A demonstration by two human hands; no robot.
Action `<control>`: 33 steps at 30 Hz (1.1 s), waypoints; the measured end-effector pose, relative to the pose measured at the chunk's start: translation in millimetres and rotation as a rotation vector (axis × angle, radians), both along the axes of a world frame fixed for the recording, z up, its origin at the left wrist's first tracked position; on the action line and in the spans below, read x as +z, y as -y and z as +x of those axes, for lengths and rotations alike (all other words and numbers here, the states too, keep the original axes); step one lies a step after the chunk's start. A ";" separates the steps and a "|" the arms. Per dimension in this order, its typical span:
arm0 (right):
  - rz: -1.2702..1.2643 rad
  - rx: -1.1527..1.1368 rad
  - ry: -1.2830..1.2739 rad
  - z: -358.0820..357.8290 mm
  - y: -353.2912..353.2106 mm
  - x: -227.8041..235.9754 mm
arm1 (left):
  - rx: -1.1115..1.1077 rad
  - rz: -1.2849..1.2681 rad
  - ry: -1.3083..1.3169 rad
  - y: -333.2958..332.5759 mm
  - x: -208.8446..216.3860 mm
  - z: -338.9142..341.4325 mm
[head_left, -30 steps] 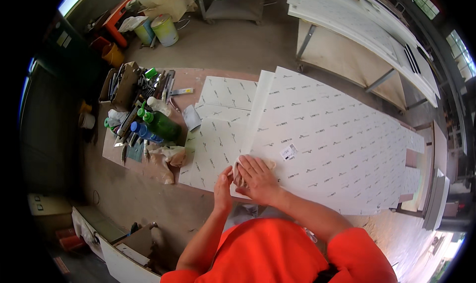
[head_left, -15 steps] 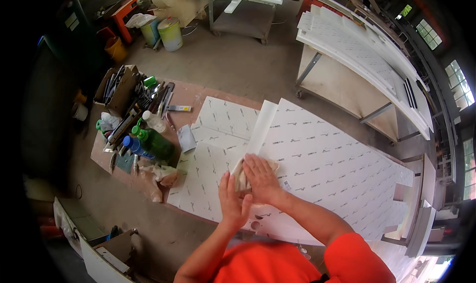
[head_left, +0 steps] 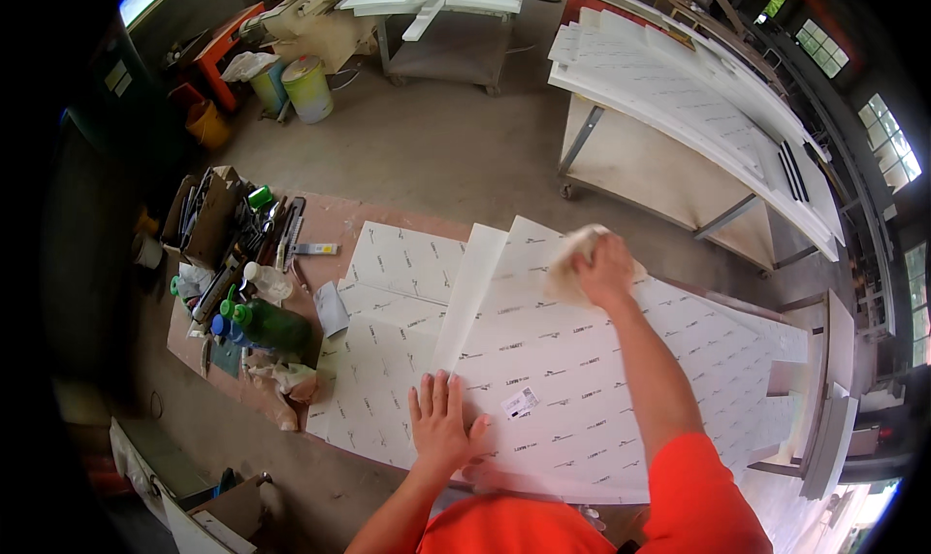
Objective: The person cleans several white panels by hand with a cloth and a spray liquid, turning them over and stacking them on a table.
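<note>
A large white panel (head_left: 572, 370) covered in printed film lies on the workbench in front of me. Near its far edge my right hand (head_left: 607, 271) presses a beige cloth (head_left: 565, 275) onto the surface, arm stretched out. Closer to my body, my left hand (head_left: 441, 426) rests flat with its fingers spread, by the left edge of the panel. A narrow white strip (head_left: 475, 277) runs along that edge, and another printed panel (head_left: 388, 350) lies to its left. Between my hands a small white label (head_left: 519, 403) sticks to the big panel.
On the bench's left side stand a green bottle (head_left: 276, 328), a blue-capped bottle, a cardboard box (head_left: 215, 226) of tools and a crumpled rag (head_left: 291, 379). Farther off are a trolley (head_left: 669, 171) stacked with white panels, another loaded cart (head_left: 451, 54) and paint buckets (head_left: 307, 90).
My right hand has swept the cloth away from me to the panel's far edge. My left hand has come off the cloth and now lies flat. The label is uncovered.
</note>
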State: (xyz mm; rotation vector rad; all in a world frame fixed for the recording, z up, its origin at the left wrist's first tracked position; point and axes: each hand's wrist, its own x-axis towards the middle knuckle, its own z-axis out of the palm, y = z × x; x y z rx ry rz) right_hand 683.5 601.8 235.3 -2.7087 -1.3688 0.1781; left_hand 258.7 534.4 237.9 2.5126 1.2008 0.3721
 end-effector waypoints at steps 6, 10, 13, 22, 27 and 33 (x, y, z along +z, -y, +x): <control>-0.049 -0.821 0.060 131.5 321.2 -24.3 | -0.029 0.010 0.054 0.9 2.1 8.8; -0.065 -0.931 0.054 58.3 333.7 -10.5 | -0.055 0.033 0.063 0.8 3.4 4.5; -0.011 -0.463 0.055 -78.4 289.4 -19.5 | -0.088 0.071 0.083 -0.9 -1.3 3.7; 0.021 -0.372 0.026 -236.4 357.9 -0.5 | -0.123 0.068 0.090 -0.2 -13.4 -2.2; 0.240 -1.047 0.141 -113.2 583.9 -20.2 | -0.114 0.059 0.057 6.1 -25.9 0.4; 0.217 -1.141 0.072 -55.7 670.1 14.7 | -0.094 0.074 0.035 5.0 -36.8 -1.0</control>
